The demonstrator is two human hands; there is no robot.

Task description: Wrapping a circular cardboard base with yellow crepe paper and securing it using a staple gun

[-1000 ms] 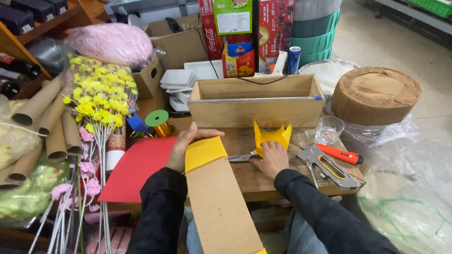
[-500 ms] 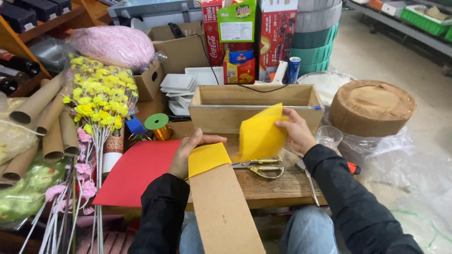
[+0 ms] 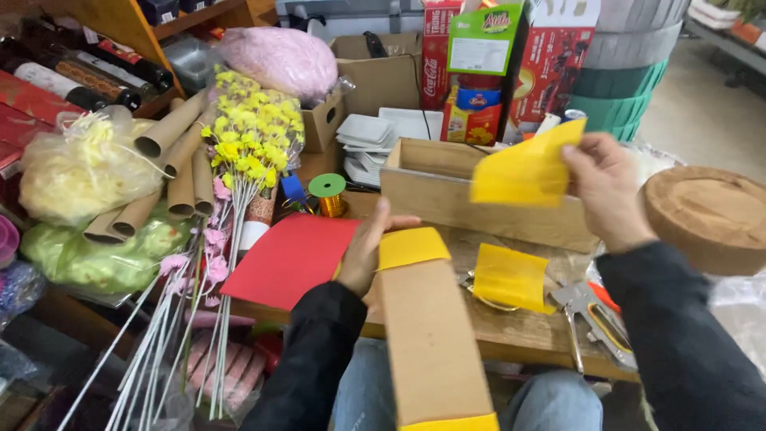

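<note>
**Yellow sheet lifted, box steadied on the bench edge**

A yellow paper sheet (image 3: pixel 527 169) was held up by the right hand (image 3: pixel 608 187), pinched at its right edge between thumb and fingers, in the air in front of the long wooden tray (image 3: pixel 447 199). The sheet hung slightly curled, clear of the table.

The left hand (image 3: pixel 369 247) was laid flat, fingers loose, against the left side of the cardboard box (image 3: pixel 431 339); nothing was gripped, the box was only steadied. The box lay lengthwise from lap to wooden table (image 3: pixel 511 331), its far end already faced with a yellow panel (image 3: pixel 411 246), a yellow strip at the near end too.

A second yellow piece (image 3: pixel 511 277) lay on the table just beside the box, scissors partly hidden under it. A red sheet (image 3: pixel 291 257) lay to the left, a stapler (image 3: pixel 594 315) to the right.

Judgement for doing the step well: the sheet would best be kept taut and squared to a box edge before contact, with the left hand pressed firmer so the box was not shifted. A one-edge pinch risked creasing; the loose piece and scissors were best kept out from under.
</note>
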